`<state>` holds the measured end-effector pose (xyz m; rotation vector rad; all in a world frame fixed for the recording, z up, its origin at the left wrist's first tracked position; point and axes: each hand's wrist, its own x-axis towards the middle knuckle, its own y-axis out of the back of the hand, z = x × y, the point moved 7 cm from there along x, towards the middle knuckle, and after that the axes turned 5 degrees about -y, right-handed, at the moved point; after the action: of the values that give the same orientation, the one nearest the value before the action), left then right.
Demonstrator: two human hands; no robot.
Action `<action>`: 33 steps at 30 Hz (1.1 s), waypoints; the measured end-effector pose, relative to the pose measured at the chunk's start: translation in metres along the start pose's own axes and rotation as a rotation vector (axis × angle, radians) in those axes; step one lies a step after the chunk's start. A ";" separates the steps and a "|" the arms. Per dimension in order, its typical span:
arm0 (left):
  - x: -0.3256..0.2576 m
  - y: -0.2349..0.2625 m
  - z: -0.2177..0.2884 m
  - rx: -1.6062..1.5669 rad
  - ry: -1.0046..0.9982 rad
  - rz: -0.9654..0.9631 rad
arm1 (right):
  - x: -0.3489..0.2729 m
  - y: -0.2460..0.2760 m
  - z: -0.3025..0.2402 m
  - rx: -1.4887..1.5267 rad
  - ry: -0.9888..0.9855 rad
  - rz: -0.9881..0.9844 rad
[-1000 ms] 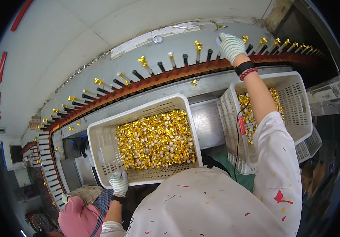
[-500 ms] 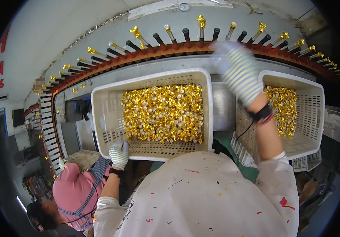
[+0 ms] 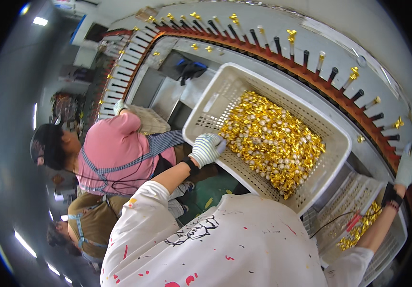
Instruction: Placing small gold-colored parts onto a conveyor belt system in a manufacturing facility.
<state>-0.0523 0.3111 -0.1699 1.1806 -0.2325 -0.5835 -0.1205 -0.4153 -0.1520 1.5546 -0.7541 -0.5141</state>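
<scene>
My left hand (image 3: 207,149), in a striped knit glove, has its fingers curled over the near-left rim of a big white perforated plastic crate (image 3: 266,185). A heap of small shiny gold pieces with pale round ends (image 3: 275,141) lies in the crate. Far to the right, my right hand (image 3: 408,165) is raised beside the conveyor (image 3: 306,76), its gloved fingers stretched out near the pegs. Nothing shows in it. Black pegs alternate along the conveyor with pale rods, many topped by gold pieces (image 3: 291,37).
A second white crate (image 3: 354,191) with gold pieces stands under my right forearm. On the left, a person in a pink top (image 3: 115,143) works at the same conveyor, with another person in brown (image 3: 96,220) nearby. Loose gold pieces lie on the conveyor's inner ledge (image 3: 201,50).
The view has turned left, so the crates appear further right and tilted. My right hand has moved along the conveyor toward the right; my left hand remains at the crate's rim.
</scene>
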 end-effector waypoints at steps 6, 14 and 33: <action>-0.006 0.001 -0.008 0.033 0.066 -0.011 | -0.134 0.080 -0.131 0.556 -0.076 0.091; -0.003 0.000 -0.007 0.013 0.060 -0.013 | -0.252 0.007 -0.223 0.860 0.276 -0.537; -0.001 -0.019 -0.009 -0.013 0.015 -0.230 | -0.410 0.004 -0.240 0.587 0.555 -0.489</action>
<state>-0.0550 0.3140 -0.1908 1.2074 -0.0804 -0.7760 -0.2312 0.0469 -0.1600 2.3174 -0.0760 -0.1817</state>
